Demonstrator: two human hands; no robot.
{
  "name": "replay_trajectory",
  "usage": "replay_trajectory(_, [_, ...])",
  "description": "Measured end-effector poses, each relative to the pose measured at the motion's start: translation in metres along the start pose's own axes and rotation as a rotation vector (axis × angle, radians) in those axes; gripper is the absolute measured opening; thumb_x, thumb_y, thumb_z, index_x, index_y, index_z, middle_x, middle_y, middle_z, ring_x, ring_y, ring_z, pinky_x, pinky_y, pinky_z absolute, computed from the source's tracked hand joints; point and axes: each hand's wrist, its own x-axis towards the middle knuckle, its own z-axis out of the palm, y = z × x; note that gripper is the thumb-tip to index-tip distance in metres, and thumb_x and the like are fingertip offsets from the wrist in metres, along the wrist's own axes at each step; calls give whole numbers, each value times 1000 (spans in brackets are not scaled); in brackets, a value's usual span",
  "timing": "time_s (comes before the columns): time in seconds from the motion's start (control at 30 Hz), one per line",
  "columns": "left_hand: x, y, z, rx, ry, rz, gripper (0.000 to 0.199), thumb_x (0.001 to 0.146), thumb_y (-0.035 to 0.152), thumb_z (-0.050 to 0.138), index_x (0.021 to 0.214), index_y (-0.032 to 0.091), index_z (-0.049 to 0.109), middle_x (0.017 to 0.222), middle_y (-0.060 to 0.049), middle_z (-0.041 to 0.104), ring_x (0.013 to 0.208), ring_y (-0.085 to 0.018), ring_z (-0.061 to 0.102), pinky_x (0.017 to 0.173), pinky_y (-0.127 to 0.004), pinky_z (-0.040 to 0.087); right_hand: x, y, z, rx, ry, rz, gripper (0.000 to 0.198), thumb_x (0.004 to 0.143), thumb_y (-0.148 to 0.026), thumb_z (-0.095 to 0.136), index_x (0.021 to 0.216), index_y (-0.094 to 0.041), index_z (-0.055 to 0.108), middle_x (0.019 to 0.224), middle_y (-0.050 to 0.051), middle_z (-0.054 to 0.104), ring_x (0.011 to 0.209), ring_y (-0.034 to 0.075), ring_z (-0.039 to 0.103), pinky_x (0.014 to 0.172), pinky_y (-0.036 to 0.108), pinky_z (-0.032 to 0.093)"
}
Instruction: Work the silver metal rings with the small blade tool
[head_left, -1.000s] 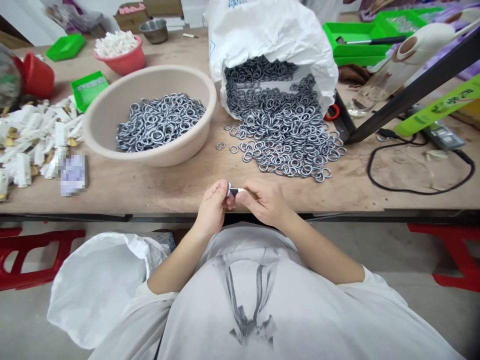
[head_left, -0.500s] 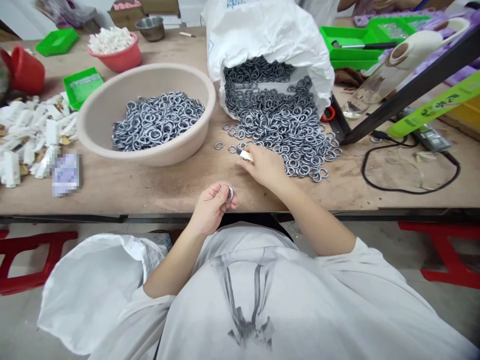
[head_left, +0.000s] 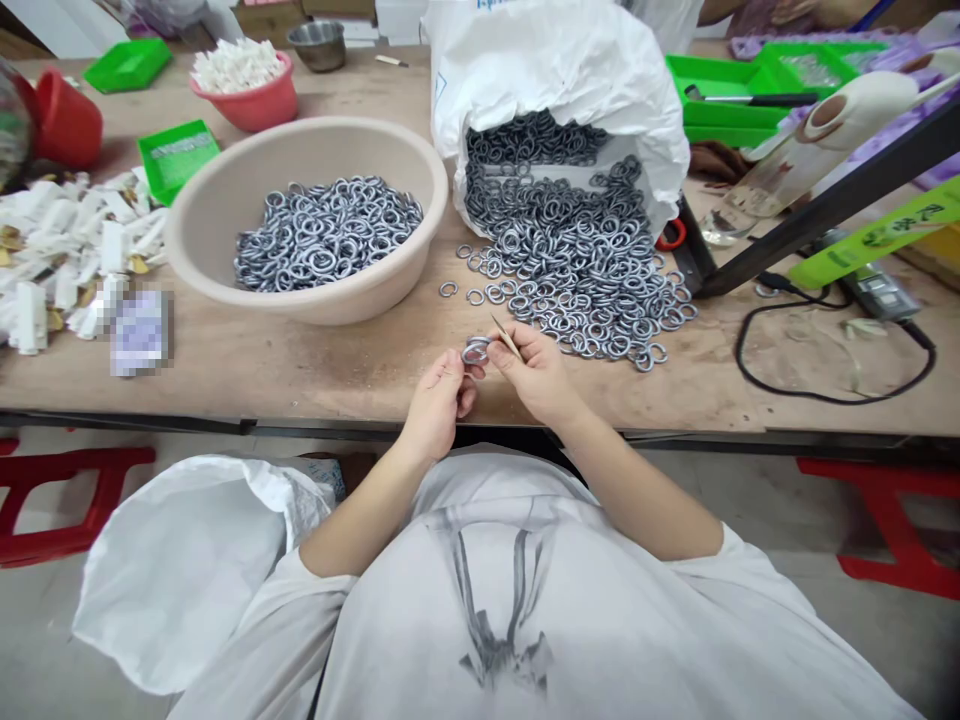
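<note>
Just above the table's front edge, my two hands meet at a pair of grey metal rings [head_left: 475, 350]. My left hand [head_left: 435, 405] is closed, with a ring pinched between thumb and fingers. Closed round a small pointed tool [head_left: 508, 338], pale and slim, is my right hand [head_left: 541, 378]; its thumb and finger also touch the rings. Whether the rings are linked or merely overlap, I cannot tell. Beyond my right hand, a heap of loose rings [head_left: 585, 270] spills from the mouth of a white sack [head_left: 555, 60]. A beige basin [head_left: 360, 306] with many rings stands at the left.
White plastic pieces [head_left: 52, 250] lie piled at the far left, near a green tray [head_left: 180, 160] and a red bowl [head_left: 247, 108]. A dark metal bar [head_left: 825, 180] slants across the right, above a black cable [head_left: 750, 370]. A white bag [head_left: 180, 560] hangs below the edge.
My right hand has come back from the ring heap toward my left hand, bringing a ring against the one held there. My left hand has risen slightly. The view has shifted a little.
</note>
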Motion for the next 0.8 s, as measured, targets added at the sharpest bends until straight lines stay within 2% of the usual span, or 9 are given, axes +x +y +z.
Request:
replay_trajectory(0.13, [-6, -6, 7, 32, 43, 116, 46, 79, 61, 72, 77, 17, 59, 74, 2, 57, 48, -4, 39, 41, -18, 26, -16, 10, 11, -69, 149, -118, 35, 88, -57, 64, 91, -22, 65, 83, 1, 65, 78, 16, 59, 78, 32, 47])
replay_trajectory(0.23, [-8, -15, 7, 59, 46, 166, 54, 77, 71, 66, 82, 18, 59, 73, 2, 57, 47, -5, 39, 40, -19, 27, -21, 17, 16, -143, 213, -207, 33, 92, -55, 61, 92, -23, 66, 83, 1, 65, 79, 17, 60, 79, 33, 48])
replay_trajectory(0.37, [-9, -30, 5, 86, 99, 215, 62, 79, 79, 55, 91, 18, 62, 58, 4, 49, 46, -7, 40, 41, -20, 28, -28, 22, 26, -170, 318, -234, 26, 94, -49, 61, 94, -23, 67, 83, 2, 66, 80, 18, 61, 78, 34, 48])
replay_trajectory(0.53, [-7, -34, 5, 61, 53, 162, 53, 77, 70, 68, 88, 19, 62, 58, 5, 48, 45, -6, 37, 41, -18, 28, -34, 17, 32, -215, 294, -259, 27, 93, -49, 61, 90, -23, 68, 82, 2, 66, 77, 18, 60, 74, 34, 48])
replay_trajectory(0.67, [-5, -24, 6, 6, 47, 116, 48, 74, 63, 75, 83, 18, 60, 61, 6, 46, 44, -4, 33, 40, -17, 24, -33, 17, 32, -152, 241, -194, 29, 89, -49, 66, 79, -22, 65, 78, 1, 62, 75, 16, 57, 74, 32, 46])
replay_trajectory(0.8, [-3, -12, 1, 24, 20, 134, 48, 76, 58, 76, 71, 17, 52, 59, 6, 43, 44, -4, 34, 40, -17, 22, -29, 18, 25, -48, 223, -39, 45, 76, -61, 76, 73, -22, 54, 67, -5, 49, 61, 11, 44, 59, 26, 37])
